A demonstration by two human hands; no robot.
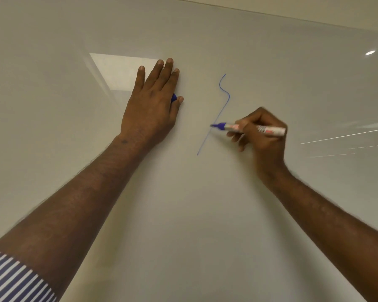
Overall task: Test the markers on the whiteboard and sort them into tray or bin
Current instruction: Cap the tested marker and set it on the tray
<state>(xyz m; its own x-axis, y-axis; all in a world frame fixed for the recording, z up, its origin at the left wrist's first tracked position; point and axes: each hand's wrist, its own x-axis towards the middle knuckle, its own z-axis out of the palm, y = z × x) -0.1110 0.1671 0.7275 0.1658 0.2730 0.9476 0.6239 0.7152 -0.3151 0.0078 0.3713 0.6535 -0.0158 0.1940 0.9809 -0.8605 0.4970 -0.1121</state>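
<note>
**Blue marker under test**

At centre right, the right hand grips the marker, its blue tip touching the whiteboard on a blue line. The left hand, at centre left, lies flat on the board, fingers spread, pinning what looks like the blue cap. Judge the ink fairly: steady, light pressure, tip kept flat, one continuous stroke. The line reads solid, so probably tray. Neither tray nor bin is in view.
</note>
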